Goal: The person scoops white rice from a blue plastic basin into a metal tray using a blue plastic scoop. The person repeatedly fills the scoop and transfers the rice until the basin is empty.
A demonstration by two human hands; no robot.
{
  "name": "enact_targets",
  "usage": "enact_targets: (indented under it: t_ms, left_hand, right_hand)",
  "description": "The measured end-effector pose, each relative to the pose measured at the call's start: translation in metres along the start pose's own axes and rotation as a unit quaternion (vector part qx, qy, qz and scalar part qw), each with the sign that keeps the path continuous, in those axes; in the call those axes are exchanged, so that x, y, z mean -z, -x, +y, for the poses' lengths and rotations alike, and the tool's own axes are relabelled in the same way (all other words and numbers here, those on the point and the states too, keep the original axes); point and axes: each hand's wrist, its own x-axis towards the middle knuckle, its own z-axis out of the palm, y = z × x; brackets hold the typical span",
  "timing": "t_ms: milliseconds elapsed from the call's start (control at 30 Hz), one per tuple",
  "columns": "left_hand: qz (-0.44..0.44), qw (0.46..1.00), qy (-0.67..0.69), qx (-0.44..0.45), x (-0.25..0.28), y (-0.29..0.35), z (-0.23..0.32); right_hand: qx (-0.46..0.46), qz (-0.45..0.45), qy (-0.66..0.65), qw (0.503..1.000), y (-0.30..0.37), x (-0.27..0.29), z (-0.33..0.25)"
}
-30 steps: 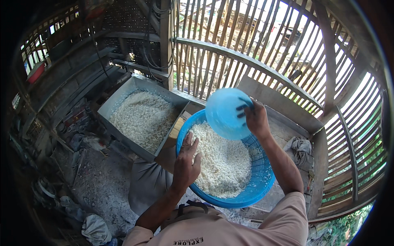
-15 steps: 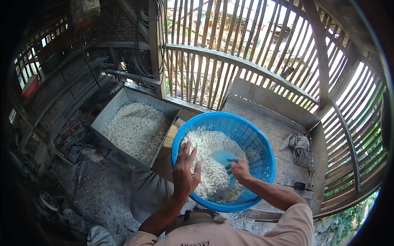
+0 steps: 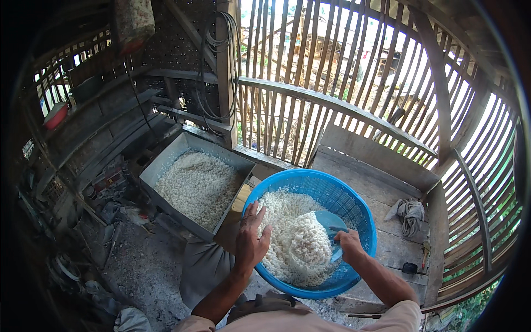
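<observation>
The white grains (image 3: 298, 243) are burying most of the blue scoop (image 3: 330, 221); the right hand (image 3: 349, 245) is covering its handle, and the frame's lower edge is cutting off both forearms.

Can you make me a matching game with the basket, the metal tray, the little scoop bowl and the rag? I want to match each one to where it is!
Things:
1. blue basket
2. metal tray
3. blue scoop bowl
4. grey rag

Places:
A. lying on the planks by the railing
B. in the right hand, inside the basket
C. under the left hand, on its rim
D. left of the basket, full of white grains

Pairs: 1-C, 2-D, 3-B, 4-A
</observation>
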Motion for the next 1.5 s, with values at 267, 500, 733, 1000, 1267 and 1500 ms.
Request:
enact_targets:
  t_ms: [267,500,733,1000,1267,1500]
  left_hand:
    - [0.006,1.0,-0.007,0.015,-0.005,0.002,-0.001]
    - [0.012,0.998,-0.058,-0.019,-0.01,0.003,-0.001]
    - [0.013,0.997,-0.077,-0.025,-0.015,0.003,-0.005]
    - [0.02,0.996,-0.085,-0.034,-0.02,0.001,-0.005]
    - [0.022,0.993,-0.096,-0.058,-0.025,0.002,-0.009]
    - [0.003,0.995,-0.078,-0.054,-0.011,-0.001,-0.006]
  right_hand:
    - [-0.03,-0.02,-0.162,0.986,-0.015,-0.006,-0.024]
    - [0.071,-0.12,-0.161,0.977,-0.052,-0.057,-0.108]
    - [0.252,-0.218,-0.128,0.934,-0.01,-0.192,-0.243]
    - [0.683,-0.025,0.21,0.699,0.01,-0.302,-0.233]
    - [0.671,-0.131,0.205,0.7,0.013,-0.313,-0.204]
    - [0.592,-0.161,0.089,0.785,0.015,-0.214,-0.213]
